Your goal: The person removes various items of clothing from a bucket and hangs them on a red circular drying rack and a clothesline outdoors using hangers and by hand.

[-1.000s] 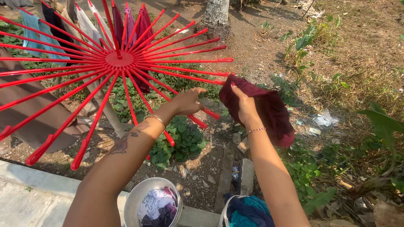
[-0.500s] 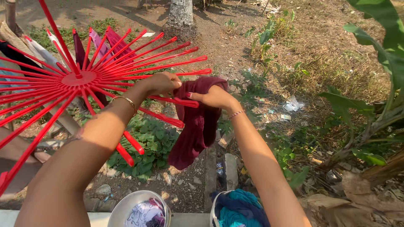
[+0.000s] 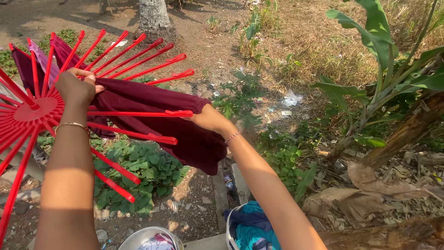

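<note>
Head view looks down on a red drying rack (image 3: 27,113) whose thin spokes fan out from a round hub. Spread across several of those spokes lies a maroon cloth (image 3: 157,115), reaching from close to the hub out to the spoke tips and sagging below them on the outer side. The left hand (image 3: 76,88) is closed on the cloth's inner end, just beside the hub, with the fingers curled over the fabric and a thin bangle on the wrist. The right hand (image 3: 208,119) grips the cloth's outer end, just past the tip of one spoke; its fingers are tucked into the fabric, so only the back of the hand and a beaded bracelet show. Two spokes cross in front of the cloth between the hands.

On the far side of the hub, other dark red and pink garments (image 3: 41,58) hang over the spokes. Beneath the rack grows a patch of leafy green plants (image 3: 143,171) on stony soil. Below the rack's outer edge, at the bottom of the frame, sits a metal bowl (image 3: 138,236) holding patterned laundry, and just beside it a bucket of blue and teal clothes (image 3: 249,227), partly hidden by the right forearm. Beyond the rack stands a tree trunk (image 3: 155,14).
</note>
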